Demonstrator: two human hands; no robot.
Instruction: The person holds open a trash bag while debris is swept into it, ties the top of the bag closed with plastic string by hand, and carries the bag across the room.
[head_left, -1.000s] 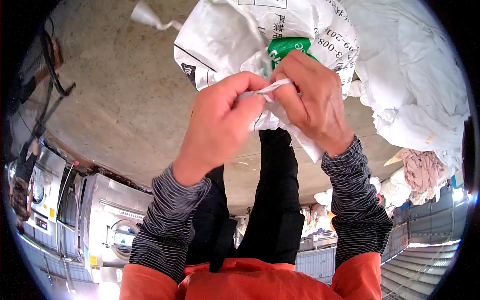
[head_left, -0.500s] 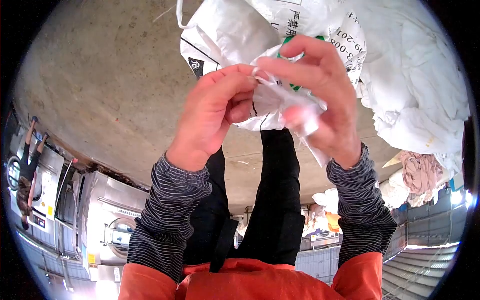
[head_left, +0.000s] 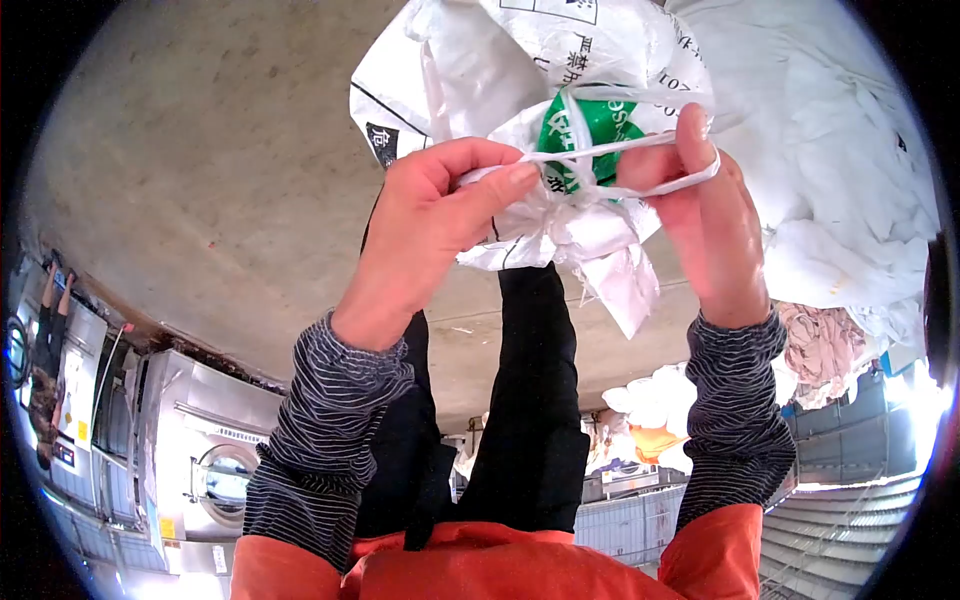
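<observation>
A white woven sack [head_left: 480, 75] with black print and a green patch stands in front of me, its top bunched together. My left hand [head_left: 435, 205] pinches a white tie strip [head_left: 600, 150] between thumb and fingers, left of the gathered neck. The strip runs across to my right hand [head_left: 705, 210], where it loops around the raised fingers, with some fingers curled inside. Below the strip, the sack's gathered end [head_left: 615, 260] hangs out as a loose white tail. Whether the strip is knotted at the neck I cannot tell.
A large heap of white cloth [head_left: 820, 150] lies on the right, with pinkish-brown fabric [head_left: 825, 345] near it. Stainless washing machines [head_left: 215, 440] line the left side. Another person [head_left: 50, 360] is at the far left. Concrete floor [head_left: 220, 180] spreads beneath.
My right hand has moved right and slightly down, drawing the strip into a stretched loop around its fingers. My left hand still pinches it. The green patch and the gathered tail show more fully.
</observation>
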